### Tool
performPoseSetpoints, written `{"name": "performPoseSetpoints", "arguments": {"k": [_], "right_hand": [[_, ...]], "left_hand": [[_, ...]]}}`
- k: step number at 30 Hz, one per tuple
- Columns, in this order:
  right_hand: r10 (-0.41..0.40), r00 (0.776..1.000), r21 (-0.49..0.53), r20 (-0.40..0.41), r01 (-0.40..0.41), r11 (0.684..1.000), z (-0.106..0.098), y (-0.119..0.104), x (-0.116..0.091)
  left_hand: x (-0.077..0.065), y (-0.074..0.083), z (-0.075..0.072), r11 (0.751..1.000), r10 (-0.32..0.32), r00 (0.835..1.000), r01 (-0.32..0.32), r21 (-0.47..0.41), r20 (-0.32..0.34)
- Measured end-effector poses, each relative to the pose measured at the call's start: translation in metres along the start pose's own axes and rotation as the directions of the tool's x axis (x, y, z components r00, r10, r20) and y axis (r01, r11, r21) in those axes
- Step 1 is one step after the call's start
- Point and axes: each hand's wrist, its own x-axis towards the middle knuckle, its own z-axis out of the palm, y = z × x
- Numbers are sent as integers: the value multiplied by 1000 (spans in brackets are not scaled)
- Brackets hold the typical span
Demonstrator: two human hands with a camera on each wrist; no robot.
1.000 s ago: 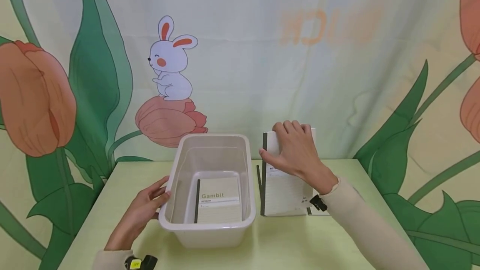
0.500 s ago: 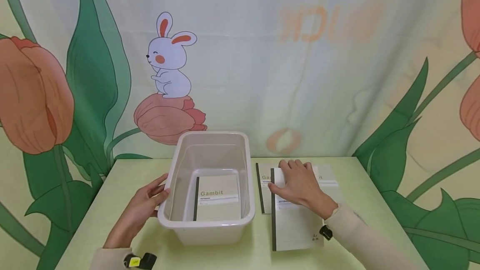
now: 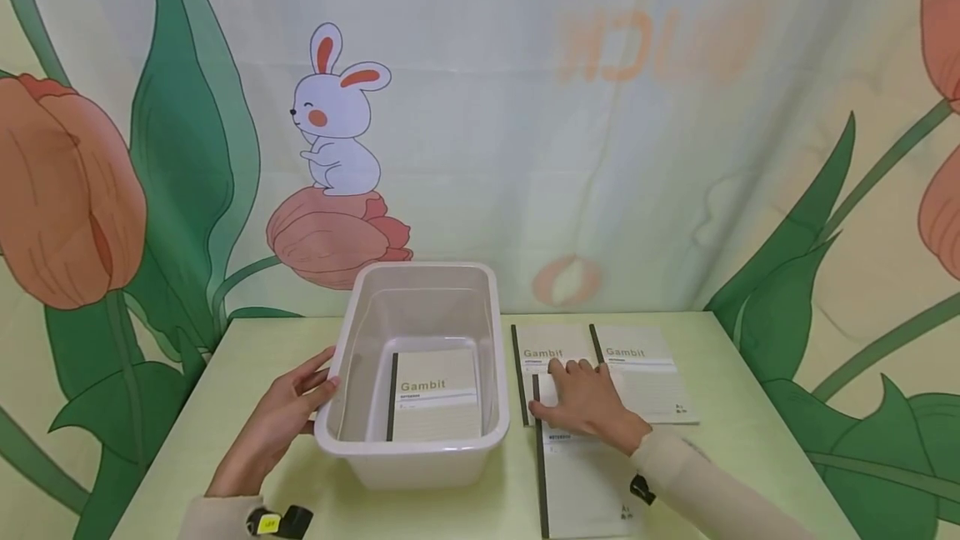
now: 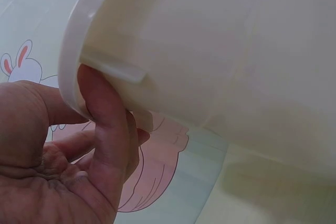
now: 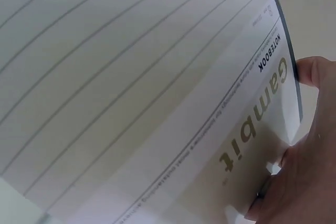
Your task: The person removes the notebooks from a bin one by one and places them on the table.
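My left hand (image 3: 281,422) grips the left rim of a beige plastic basin (image 3: 416,469). In the left wrist view, fingers (image 4: 105,114) curl under the basin's lip (image 4: 68,61). A "Gambit" notebook (image 3: 437,411) with a dark spine lies inside the basin. To the right, my right hand (image 3: 592,407) holds the top end of another notebook (image 3: 585,482), its cover facing up. The right wrist view shows that notebook's "Gambit" cover (image 5: 199,93) up close, thumb at the spine edge and fingers at the top edge. The hand hides part of its cover.
Two more Gambit notebooks lie side by side behind the right hand: a left one (image 3: 528,340) and a right one (image 3: 645,377). They rest on a pale green table (image 3: 300,340). A printed curtain (image 3: 487,148) with tulips and a rabbit stands behind the table's far edge.
My right hand has brought its notebook from upright over the others down and toward me, uncovering the two notebooks behind. The left hand and the basin have stayed in place.
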Motion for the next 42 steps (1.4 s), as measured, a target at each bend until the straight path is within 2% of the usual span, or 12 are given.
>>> {"name": "performPoseSetpoints", "arguments": {"k": [10, 15, 24, 34, 39, 42], "right_hand": [[-42, 995, 45, 90, 38, 998, 32, 1, -4], [-54, 994, 55, 92, 49, 997, 43, 4, -7], [-99, 991, 50, 93, 95, 994, 51, 2, -14], [-108, 990, 39, 89, 105, 994, 43, 5, -14], [-114, 993, 96, 38, 110, 989, 19, 8, -10], [-117, 993, 91, -4, 116, 989, -1, 8, -6]], "left_hand": [[-1, 0, -1, 1000, 12, 1000, -12, -9, 2], [-1, -1, 0, 1000, 7, 1000, -7, -12, 4], [-1, 0, 0, 1000, 6, 1000, -6, -15, 7], [-3, 0, -2, 1000, 27, 1000, -27, -14, 8], [-3, 1, -1, 999, 33, 999, -33, -18, 11], [-3, 1, -1, 999, 35, 999, -35, -22, 13]]}}
